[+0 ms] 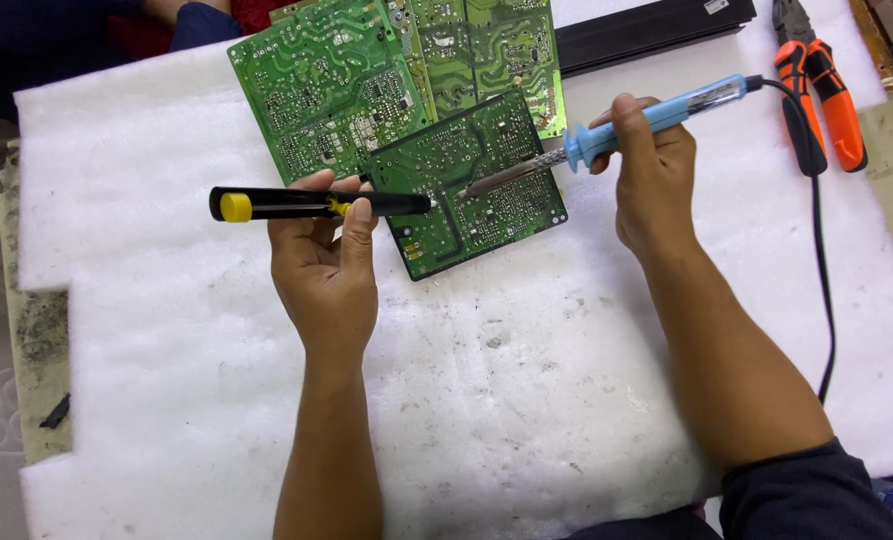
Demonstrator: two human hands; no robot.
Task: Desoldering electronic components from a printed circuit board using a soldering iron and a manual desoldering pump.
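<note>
The small dark green printed circuit board [472,185] lies tilted on the white foam sheet [527,380], its upper left corner overlapping a larger, lighter green circuit board [327,85] whose top edge is cut off by the frame. Its solder-side details are too fine to make out. The left hand [327,265] is closed around a black desoldering pump with a yellow plunger cap [317,204], its nozzle touching the small board. The right hand [652,165] grips a light blue soldering iron [647,120], its metal tip resting on the same board just beside the nozzle. The iron's black cord [822,260] trails right, past orange-handled pliers [817,85].
</note>
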